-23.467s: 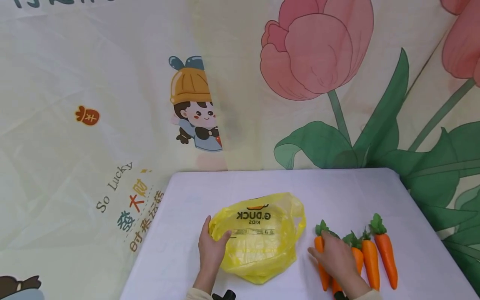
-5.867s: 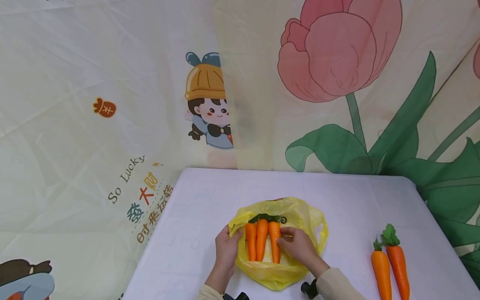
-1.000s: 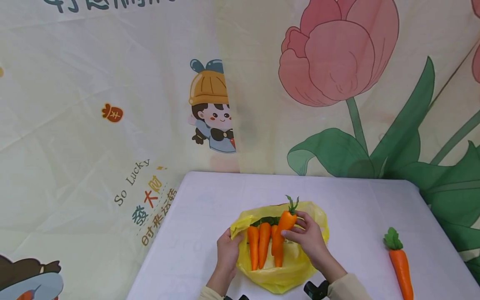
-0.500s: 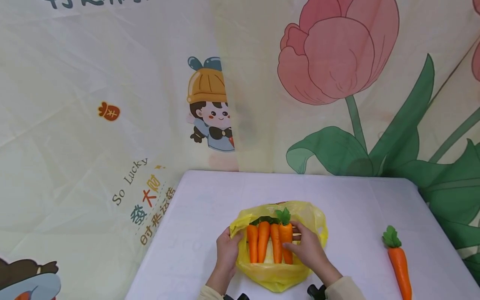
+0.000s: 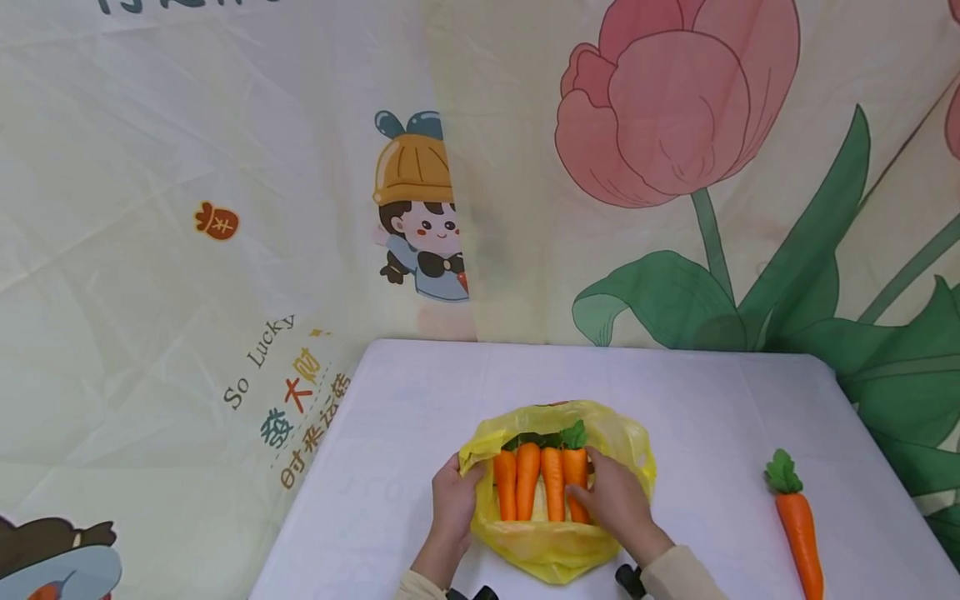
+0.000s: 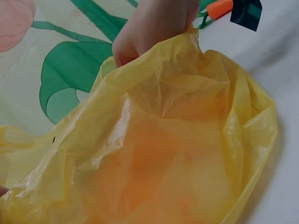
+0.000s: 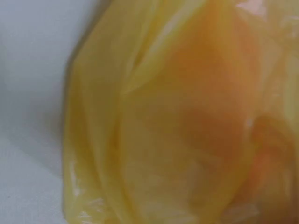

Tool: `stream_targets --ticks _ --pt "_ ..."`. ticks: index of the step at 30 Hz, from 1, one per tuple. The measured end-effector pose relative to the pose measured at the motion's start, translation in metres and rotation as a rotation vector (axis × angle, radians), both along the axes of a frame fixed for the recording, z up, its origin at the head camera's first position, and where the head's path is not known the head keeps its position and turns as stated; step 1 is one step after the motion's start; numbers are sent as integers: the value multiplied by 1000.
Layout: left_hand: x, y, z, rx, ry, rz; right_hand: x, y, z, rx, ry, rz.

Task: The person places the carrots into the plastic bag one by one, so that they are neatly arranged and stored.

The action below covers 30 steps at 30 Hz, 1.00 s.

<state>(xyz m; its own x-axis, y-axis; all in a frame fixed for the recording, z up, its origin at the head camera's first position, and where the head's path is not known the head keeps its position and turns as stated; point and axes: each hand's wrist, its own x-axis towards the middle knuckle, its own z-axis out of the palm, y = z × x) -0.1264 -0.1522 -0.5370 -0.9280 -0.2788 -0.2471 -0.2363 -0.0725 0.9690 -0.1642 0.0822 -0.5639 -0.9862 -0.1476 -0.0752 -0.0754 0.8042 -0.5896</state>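
Observation:
A yellow plastic bag (image 5: 555, 554) lies on the table with its mouth spread toward me. My left hand (image 5: 453, 500) pinches its left rim between thumb and fingers. Inside, several orange carrots (image 5: 527, 479) lie side by side, their leafy tops mostly hidden under the upper layer. At the right end of this row, my right hand (image 5: 618, 504) holds a carrot (image 5: 576, 467) with bright green leaves. The left wrist view has the right hand (image 6: 156, 28) reaching past the bag's rim. Through the film in the right wrist view, the bag (image 7: 154, 154) shows blurred orange shapes.
One more carrot (image 5: 801, 537) lies on the white-covered table (image 5: 712, 417), well to the right of the bag. Behind the table hangs a printed cloth (image 5: 517, 208) with tulips and a cartoon figure. Black wrist-camera mounts (image 5: 630, 581) sit below both hands.
Earlier the carrots lay on the table beside the bag; several are now inside. Over the last second, the right hand has lowered its carrot into the row. The left hand stays on the rim.

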Motion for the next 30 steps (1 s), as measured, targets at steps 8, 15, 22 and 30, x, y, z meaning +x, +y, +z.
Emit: stream_targets --ticks 8,15,22,30 --pt "2 1 0 -4 17 -6 1 0 -3 24 4 -37" --pt "-1 1 1 -6 12 1 -1 1 0 13 -34 -20" --pt "-3 0 4 -17 1 2 1 -1 1 14 -79 27" --pt "-5 1 5 -18 -10 1 15 6 24 62 73 38"
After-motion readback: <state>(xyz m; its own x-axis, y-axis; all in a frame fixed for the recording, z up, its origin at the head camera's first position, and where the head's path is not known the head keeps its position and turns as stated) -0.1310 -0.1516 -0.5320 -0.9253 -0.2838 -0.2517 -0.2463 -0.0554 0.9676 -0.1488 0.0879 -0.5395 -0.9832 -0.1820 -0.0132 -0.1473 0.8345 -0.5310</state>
